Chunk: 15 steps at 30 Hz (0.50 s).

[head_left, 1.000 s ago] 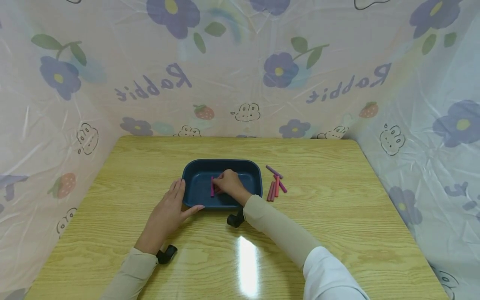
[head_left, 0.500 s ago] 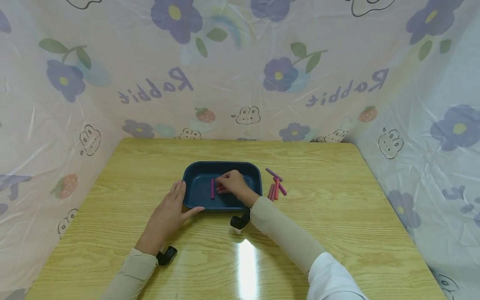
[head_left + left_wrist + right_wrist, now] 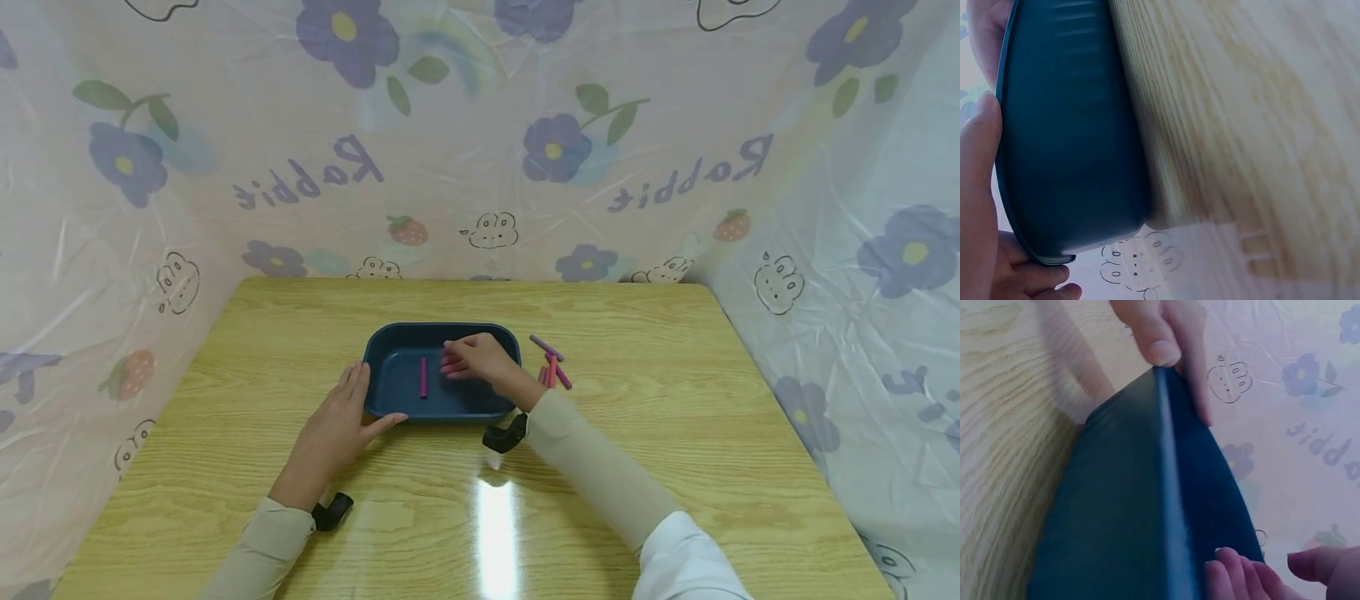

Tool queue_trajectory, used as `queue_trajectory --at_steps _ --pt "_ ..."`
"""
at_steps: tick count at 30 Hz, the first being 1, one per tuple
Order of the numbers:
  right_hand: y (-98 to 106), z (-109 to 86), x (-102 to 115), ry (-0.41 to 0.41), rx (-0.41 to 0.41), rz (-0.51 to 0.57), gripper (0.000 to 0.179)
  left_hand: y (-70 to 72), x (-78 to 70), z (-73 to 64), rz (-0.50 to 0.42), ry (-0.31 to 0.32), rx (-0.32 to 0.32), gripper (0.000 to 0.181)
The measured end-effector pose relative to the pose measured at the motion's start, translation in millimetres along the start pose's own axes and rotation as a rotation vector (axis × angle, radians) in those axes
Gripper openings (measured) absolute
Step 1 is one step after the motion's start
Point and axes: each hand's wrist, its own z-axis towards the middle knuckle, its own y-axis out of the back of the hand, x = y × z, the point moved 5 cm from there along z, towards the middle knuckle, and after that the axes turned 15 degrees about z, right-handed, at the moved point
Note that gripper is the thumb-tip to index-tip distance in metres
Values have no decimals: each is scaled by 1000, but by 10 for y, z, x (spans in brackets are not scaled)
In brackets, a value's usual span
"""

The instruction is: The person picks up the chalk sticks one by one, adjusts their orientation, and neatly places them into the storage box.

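A dark blue rectangular tray (image 3: pixel 393 379) sits at the middle of the table, with one slim magenta stick (image 3: pixel 423 377) lying upright-wise across its floor. At the tray's near left corner, my left hand (image 3: pixel 330 429) rests with fingers straight along the left side and thumb stretched along the front rim. The left wrist view has that thumb (image 3: pixel 982 134) touching the rim. Over the tray's right half hovers my right hand (image 3: pixel 480 358), its fingers loosely bent and holding nothing. In the right wrist view its fingertips (image 3: pixel 1229 569) show above the inside of the tray, apart from the thumb.
Right of the tray lie several similar sticks: a purple one (image 3: pixel 547 347) at the back, a coral one (image 3: pixel 552 372), and others partly behind the right forearm. A patterned curtain (image 3: pixel 480 167) encloses the wooden table (image 3: pixel 637 333). Each wrist carries a black camera mount (image 3: pixel 505 435).
My right hand has let go of the magenta stick, leaving it on the tray floor, and has moved right, away from it. The left hand has stayed at the tray's corner.
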Motion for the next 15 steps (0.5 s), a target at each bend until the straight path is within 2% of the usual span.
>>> queue_trajectory --at_steps 7,15 --pt "95 -108 101 -4 61 36 44 -22 6 -17 -3 -5 -12 105" --pt "216 -262 275 -36 124 156 45 -14 20 -11 10 -20 -33 102"
